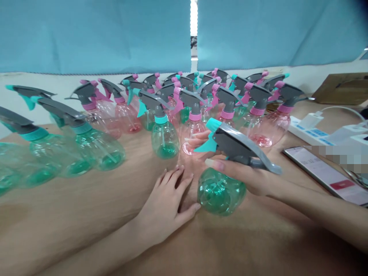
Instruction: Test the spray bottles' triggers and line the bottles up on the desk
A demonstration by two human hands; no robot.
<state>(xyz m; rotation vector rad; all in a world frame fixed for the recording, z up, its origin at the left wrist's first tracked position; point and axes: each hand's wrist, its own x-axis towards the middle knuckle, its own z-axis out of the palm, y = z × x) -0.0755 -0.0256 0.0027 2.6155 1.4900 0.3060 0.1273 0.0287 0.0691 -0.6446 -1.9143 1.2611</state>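
bottle (pixel 220 194) in right hand (pixel 250 177), beside left hand (pixel 166 199)

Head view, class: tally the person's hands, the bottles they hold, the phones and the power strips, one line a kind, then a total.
Left hand and right hand: 2
Held bottle: 1
Phone: 1
Power strip: 1
Total: 5
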